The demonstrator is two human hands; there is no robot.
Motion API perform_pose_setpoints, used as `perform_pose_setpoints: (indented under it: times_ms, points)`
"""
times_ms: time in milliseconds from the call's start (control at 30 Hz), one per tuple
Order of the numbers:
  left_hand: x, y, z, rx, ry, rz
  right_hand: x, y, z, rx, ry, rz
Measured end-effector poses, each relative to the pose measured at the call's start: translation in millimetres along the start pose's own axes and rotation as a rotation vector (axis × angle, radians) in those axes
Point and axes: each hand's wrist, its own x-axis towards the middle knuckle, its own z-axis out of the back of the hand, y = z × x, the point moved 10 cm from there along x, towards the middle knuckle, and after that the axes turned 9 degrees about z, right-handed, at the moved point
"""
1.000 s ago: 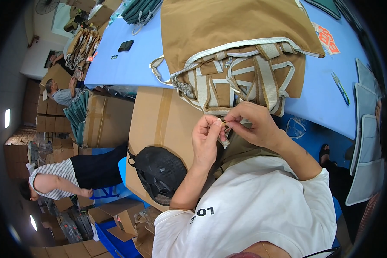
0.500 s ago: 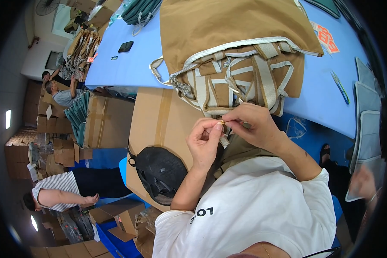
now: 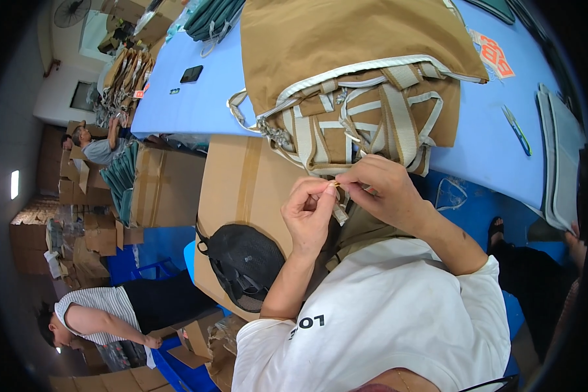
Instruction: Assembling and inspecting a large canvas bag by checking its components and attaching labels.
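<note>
Pinched between the fingertips of both hands is a small gold-coloured piece, too small to make out its kind. My left hand has thumb and forefinger pressed on it from the left. From the other side the fingers of my right hand close on it. A short pale strap end hangs just below the fingertips. Right beyond my hands lies a brown bag with cream webbing straps, partly over the table edge. What links the gold-coloured piece to the bag is hidden by my fingers.
On the blue-covered table are a dark phone, small scissors-like snips, orange-printed tags and green folded bags. A black mesh bag rests on a cardboard box. Co-workers stand at left; another person is at right.
My hands stay nearly in place, fingers shifting slightly on the small piece. At left a co-worker leans lower; at right the grey panels and another person's hand have moved.
</note>
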Motion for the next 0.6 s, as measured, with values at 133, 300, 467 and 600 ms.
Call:
perform_pose_setpoints:
  times_ms: [133,300,467,600]
  points:
    - [1.3,9.0,-5.7,-0.142,0.017,0.084,-1.2,-6.2,5.2,0.073,-0.057,-0.067]
    - [3.2,22.5,-10.8,-0.272,0.060,0.242,-7.7,-22.9,-0.9,0.326,-0.020,-0.251]
    - [1.8,30.0,-15.8,-0.376,0.123,0.343,-4.6,-17.1,-4.0,0.337,0.060,-0.217]
    - [0.3,32.8,-18.2,-0.398,0.146,0.380,-2.0,-11.9,-3.3,0.275,0.092,-0.152]
